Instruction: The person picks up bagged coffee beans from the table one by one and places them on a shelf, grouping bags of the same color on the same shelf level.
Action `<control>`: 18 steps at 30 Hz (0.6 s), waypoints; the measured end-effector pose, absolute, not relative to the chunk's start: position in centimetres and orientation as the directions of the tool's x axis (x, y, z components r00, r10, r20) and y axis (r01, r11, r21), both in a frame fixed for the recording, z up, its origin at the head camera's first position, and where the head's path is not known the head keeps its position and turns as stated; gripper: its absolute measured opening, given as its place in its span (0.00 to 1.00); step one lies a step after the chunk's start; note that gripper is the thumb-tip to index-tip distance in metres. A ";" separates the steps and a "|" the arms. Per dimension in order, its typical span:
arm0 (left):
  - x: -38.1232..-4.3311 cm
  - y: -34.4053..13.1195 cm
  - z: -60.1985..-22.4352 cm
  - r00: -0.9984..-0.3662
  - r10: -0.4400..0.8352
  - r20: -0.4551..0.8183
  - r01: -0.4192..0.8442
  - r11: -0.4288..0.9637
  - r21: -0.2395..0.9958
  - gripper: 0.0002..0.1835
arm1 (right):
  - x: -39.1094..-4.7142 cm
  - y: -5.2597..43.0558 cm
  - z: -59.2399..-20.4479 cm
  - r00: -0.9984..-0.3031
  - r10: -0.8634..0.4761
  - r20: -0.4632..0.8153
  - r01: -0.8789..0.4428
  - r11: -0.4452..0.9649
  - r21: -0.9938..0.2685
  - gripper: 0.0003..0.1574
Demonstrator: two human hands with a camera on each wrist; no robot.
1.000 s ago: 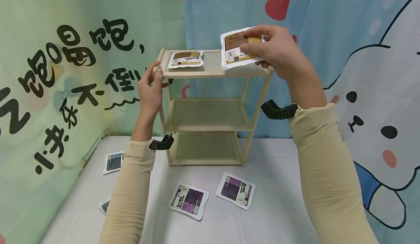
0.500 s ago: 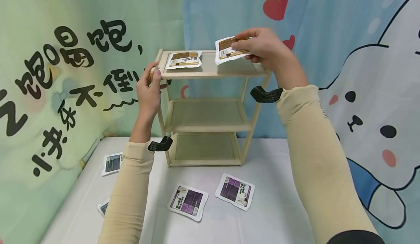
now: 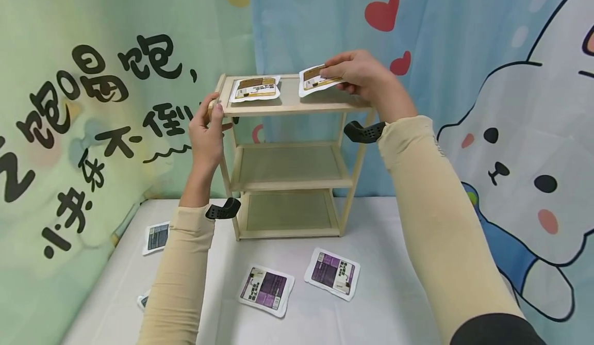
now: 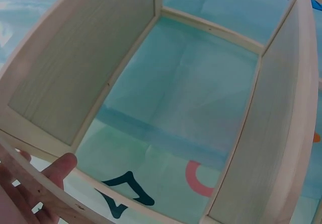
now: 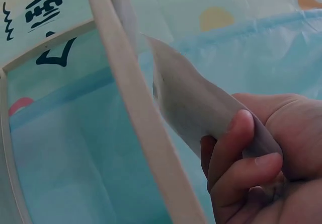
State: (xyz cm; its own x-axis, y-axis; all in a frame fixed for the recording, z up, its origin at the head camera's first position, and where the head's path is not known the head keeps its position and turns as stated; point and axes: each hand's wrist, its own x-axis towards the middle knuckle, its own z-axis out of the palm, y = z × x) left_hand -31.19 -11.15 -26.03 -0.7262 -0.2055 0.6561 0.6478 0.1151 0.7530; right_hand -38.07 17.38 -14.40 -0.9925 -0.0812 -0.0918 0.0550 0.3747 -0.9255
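My right hand (image 3: 368,82) pinches a white pouch with a brown-and-yellow label (image 3: 313,83) by its right end, low over the right part of the top shelf. In the right wrist view the pouch's plain underside (image 5: 188,100) is tilted beside the shelf's edge, thumb on one face and fingers curled on the other. A similar pouch (image 3: 255,89) lies flat at the left of that shelf. With my left hand (image 3: 206,138) I hold the top left corner of the three-tier wooden rack (image 3: 297,184); in the left wrist view the fingers (image 4: 63,167) wrap its rail.
Two white pouches with purple labels, a left one (image 3: 266,289) and a right one (image 3: 332,274), lie on the white tabletop (image 3: 380,293) before the rack. Blue-labelled pouches (image 3: 157,237) lie at the left, one partly behind my sleeve. Printed curtains (image 3: 306,25) stand behind.
My right hand has lowered the pouch toward the top shelf and moved it slightly left, tipping it flatter. The left hand keeps its hold on the rack's corner. The head view has shifted a little.
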 end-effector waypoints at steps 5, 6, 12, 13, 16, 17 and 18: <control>-31.2 -11.2 -25.9 -0.722 -0.203 0.661 0.651 0.122 0.749 0.21 | -38.2 17.2 -14.2 -0.992 -0.076 -0.097 0.056 0.426 -0.903 0.32; -31.2 -11.2 -26.0 -0.722 -0.203 0.661 0.651 0.123 0.749 0.21 | -38.2 17.1 -14.3 -0.993 -0.073 -0.095 0.053 0.443 -0.895 0.32; -31.1 -11.2 -26.1 -0.721 -0.205 0.662 0.653 0.119 0.748 0.21 | -38.3 16.9 -14.4 -0.996 -0.057 -0.076 0.033 0.537 -0.843 0.34; -31.1 -11.2 -26.1 -0.721 -0.202 0.662 0.653 0.120 0.748 0.21 | -38.3 16.9 -14.4 -0.996 -0.054 -0.072 0.031 0.548 -0.836 0.34; -31.2 -11.2 -26.1 -0.725 -0.192 0.661 0.650 0.127 0.750 0.21 | -38.1 16.9 -14.3 -0.997 -0.047 -0.068 0.028 0.588 -0.808 0.33; -31.2 -11.3 -26.2 -0.726 -0.192 0.660 0.648 0.128 0.751 0.21 | -38.0 16.9 -14.2 -0.996 -0.045 -0.071 0.029 0.603 -0.797 0.34; -31.2 -11.3 -26.2 -0.727 -0.192 0.659 0.647 0.129 0.751 0.21 | -37.8 16.8 -14.2 -0.996 -0.044 -0.073 0.030 0.619 -0.785 0.34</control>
